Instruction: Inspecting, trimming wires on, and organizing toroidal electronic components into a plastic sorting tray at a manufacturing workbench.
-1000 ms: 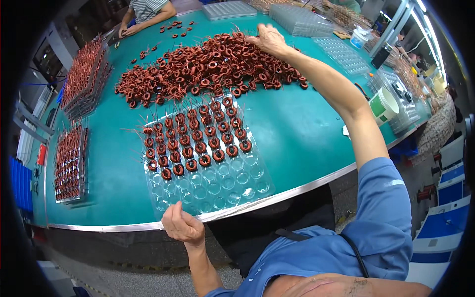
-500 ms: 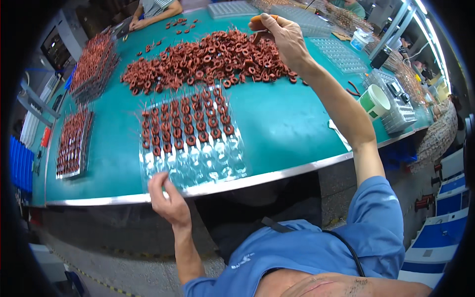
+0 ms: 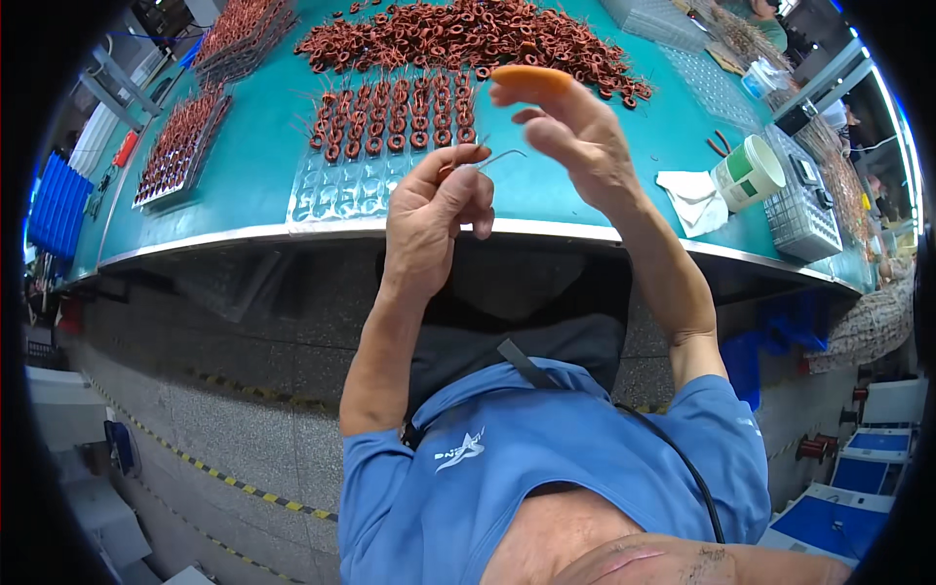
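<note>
Head view, step in hand: from where I stand, the work seems to be at the wire of a single coil [image 3: 447,173], held just above the bench [image 3: 258,166] near the middle of the frame.
Left hand: at centre, this hand [image 3: 439,207] has thumb and fingertips pinched narrow on that coil, mostly hidden in the grip; a pale, bent wire lead [image 3: 505,154] juts toward the right.
Right hand: right of centre, raised, this hand [image 3: 534,109] is spread fairly wide, thumb apart from the fingers, an orange finger cot [image 3: 531,78] on one; I see nothing held in it.
Next move: I'd judge the lead calls for a close pinch by the right hand, with the left one steady.
Forearms: both slant up from the lower half, the left one steeply, the right one leaning inward from its elbow.
Clear tray: left of centre, this moulded tray [image 3: 341,190] has wound coils [image 3: 395,112] in its upper rows and bare pockets below.
Coil pile: loose coils lie in a long heap [image 3: 458,39] at upper centre.
Bench's right end: pliers [image 3: 719,144], a white cloth [image 3: 694,200] and a green-and-white tub [image 3: 749,175].
</note>
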`<state>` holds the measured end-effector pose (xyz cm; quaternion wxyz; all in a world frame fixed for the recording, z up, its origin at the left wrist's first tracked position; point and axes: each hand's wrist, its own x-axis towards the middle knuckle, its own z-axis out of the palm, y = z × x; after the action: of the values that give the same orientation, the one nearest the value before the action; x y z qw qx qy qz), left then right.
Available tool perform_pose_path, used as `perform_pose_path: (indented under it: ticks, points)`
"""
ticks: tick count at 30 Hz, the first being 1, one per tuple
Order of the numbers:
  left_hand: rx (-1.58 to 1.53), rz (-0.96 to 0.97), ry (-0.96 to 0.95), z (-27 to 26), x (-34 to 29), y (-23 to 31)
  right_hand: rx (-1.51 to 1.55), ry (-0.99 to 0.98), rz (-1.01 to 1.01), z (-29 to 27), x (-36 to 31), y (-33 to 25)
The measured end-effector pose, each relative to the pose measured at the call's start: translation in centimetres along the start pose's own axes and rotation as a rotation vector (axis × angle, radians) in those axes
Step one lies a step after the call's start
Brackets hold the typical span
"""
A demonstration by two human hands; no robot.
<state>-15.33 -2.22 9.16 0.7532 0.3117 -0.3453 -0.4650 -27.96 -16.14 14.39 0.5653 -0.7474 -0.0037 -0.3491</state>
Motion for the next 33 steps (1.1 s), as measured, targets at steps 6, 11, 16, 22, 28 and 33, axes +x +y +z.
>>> perform_pose_path:
  ticks: [6, 11, 16, 22, 28, 33]
  points:
    - [0.228, -0.087, -0.028, 1.2, -0.8, 1.0, -0.337, -0.095, 0.21, 0.4, -0.4, -0.7]
    - [0.165, -0.164, -0.114, 1.2, -1.3, 1.4, -0.561, -0.099, -0.02, 0.6, -1.3, -1.7]
    - [0.284, 0.049, -0.008, 1.7, -1.3, 0.6, -0.769, -0.019, -0.144, -0.2, -1.8, -0.8]
    - [0.711, 0.189, 0.046, 2.7, -1.5, -0.2, -0.667, 0.152, -0.079, -0.1, -3.2, 0.3]
    - [0.684, 0.391, 0.116, 2.2, -0.2, -1.2, -0.943, 0.145, -0.565, 1.7, -3.6, -3.3]
    - [0.344, 0.284, -0.043, 2.5, -0.2, -1.7, 0.096, 0.344, 0.25, 0.3, -5.1, 0.0]
